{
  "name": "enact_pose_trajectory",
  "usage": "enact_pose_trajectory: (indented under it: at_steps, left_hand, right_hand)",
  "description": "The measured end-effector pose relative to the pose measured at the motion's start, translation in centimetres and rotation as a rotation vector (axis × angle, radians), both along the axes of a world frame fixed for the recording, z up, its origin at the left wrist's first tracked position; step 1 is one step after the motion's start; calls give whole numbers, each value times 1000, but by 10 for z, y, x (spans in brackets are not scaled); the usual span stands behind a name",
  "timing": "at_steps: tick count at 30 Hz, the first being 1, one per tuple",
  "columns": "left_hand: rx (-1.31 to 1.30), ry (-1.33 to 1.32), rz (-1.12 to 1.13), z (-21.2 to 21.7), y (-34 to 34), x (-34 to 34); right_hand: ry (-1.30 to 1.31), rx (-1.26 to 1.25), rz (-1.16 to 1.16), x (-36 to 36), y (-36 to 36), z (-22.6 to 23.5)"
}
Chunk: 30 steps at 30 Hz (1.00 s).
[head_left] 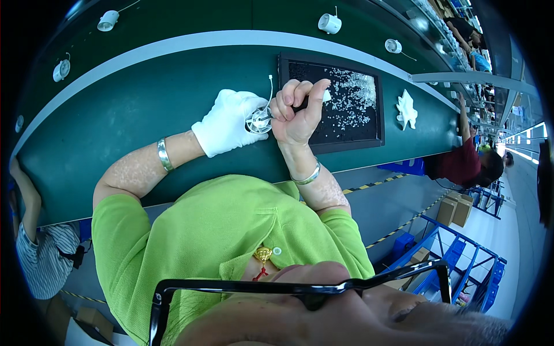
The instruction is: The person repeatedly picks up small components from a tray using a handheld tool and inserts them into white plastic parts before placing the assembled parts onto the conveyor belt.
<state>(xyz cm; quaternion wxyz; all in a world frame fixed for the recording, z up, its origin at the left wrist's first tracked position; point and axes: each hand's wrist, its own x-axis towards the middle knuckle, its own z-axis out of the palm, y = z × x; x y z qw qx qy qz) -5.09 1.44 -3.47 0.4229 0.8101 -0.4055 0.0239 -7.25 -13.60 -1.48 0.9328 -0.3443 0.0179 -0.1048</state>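
Observation:
My left hand (228,121), in a white glove, is closed around a small round white plastic housing (254,128) with an open, spoked end. A thin white wire (270,86) with a small connector rises from the housing. My bare right hand (299,118) is wrapped around a black-handled screwdriver (301,104), whose white end pokes out beside the thumb. The tool's thin shaft points left into the housing's open end. Its exact tip is hidden inside. Both hands are close together above the green table (156,104).
A black tray (332,145) with many tiny pale pieces lies just behind my right hand. A white glove (406,109) rests to its right. Beyond a white rail (219,38), similar white housings (329,23) stand on a green surface. Other people sit at both sides.

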Motion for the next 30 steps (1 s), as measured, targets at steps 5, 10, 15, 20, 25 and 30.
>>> enact_pose_trajectory:
  at_steps: [5, 10, 15, 20, 25, 30]
  left_hand:
    - [28, -34, 9, 7, -3, 2]
    - [15, 72, -42, 6, -5, 5]
    - [64, 43, -29, 4, -6, 3]
    - [-1, 113, -67, 3, -4, 5]
    - [-40, 115, -50, -5, -4, 6]
    - [-26, 18, -67, 7, -6, 7]
  right_hand:
    - [-45, -132, -34, -1, 2, -2]
    - [-89, -247, -53, -4, 7, -3]
    - [-187, -860, -76, -11, 9, -3]
    - [-88, -959, -107, -12, 18, 3]
    - [-184, -1028, -164, -10, 24, 3]
    - [-167, -951, -106, -3, 13, 2]
